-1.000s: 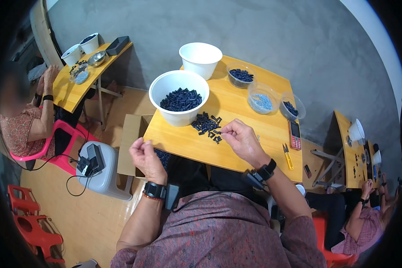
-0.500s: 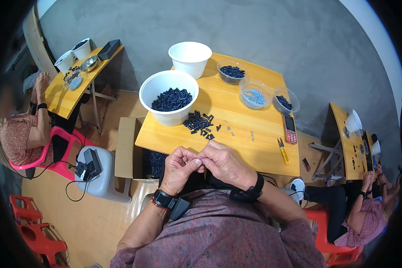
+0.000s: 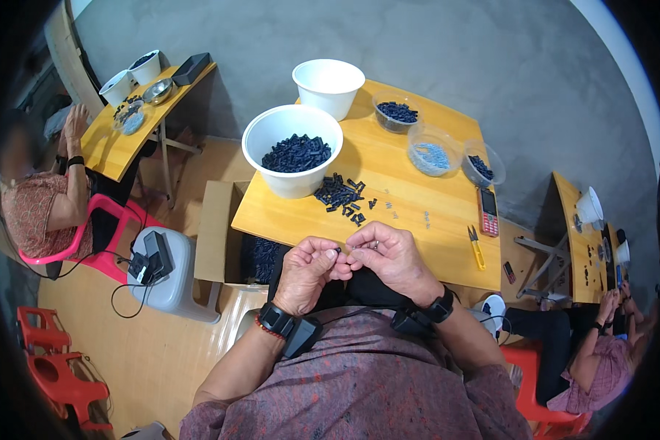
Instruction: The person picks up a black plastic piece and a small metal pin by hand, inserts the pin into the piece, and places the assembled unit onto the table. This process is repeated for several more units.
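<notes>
My left hand [image 3: 306,277] is closed in a pinch at the table's near edge, with a small black piece [image 3: 338,250] at its thumb tip. Close beside it, nearly touching, my right hand [image 3: 390,262] has its fingers curled and pressed together; what they hold is too small to make out. Just beyond the hands lies a loose pile of short black tubular pieces [image 3: 339,193]. A few tiny metal-looking bits [image 3: 391,206] are spread to its right. A white bucket [image 3: 292,180], partly filled with the same black pieces, stands behind the pile.
Another white bucket [image 3: 328,92] stands farther back. Clear tubs hold black pieces [image 3: 397,112] and small blue parts [image 3: 430,155]. Yellow-handled snips [image 3: 477,249] and a red phone [image 3: 488,215] lie at the right. An open carton [image 3: 214,231] is below left. Other people sit at side tables.
My hands have drawn slightly apart, and a black piece now shows at my left thumb. The whole view has shifted a little, moving the table right and up.
</notes>
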### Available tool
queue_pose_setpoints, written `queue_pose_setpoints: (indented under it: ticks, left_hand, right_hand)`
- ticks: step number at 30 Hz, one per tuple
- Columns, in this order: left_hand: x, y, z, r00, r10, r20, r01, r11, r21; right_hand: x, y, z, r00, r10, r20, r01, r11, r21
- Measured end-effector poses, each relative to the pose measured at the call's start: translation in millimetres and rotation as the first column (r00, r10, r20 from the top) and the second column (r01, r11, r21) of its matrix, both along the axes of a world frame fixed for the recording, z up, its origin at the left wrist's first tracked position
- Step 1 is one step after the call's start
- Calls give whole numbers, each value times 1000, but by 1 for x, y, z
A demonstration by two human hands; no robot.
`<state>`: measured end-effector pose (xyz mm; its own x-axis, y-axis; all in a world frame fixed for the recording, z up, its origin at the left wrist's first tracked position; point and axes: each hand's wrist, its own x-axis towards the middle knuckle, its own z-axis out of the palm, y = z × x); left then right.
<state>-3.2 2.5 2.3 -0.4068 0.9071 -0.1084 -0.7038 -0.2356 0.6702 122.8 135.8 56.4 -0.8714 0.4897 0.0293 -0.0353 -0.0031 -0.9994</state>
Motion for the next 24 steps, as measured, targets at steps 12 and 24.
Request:
queue_pose_setpoints:
  ticks: [12,24]
  left_hand:
    - [-1,0,-5,999,13,-42,-14,1000,-12]
    - [-2,-1,0,1000,-14,-25,13,999,-39]
  right_hand:
    - [2,0,-2,999,-43,2,42,994,102]
    - [-3,0,0,1000,13,-14,-7,928,373]
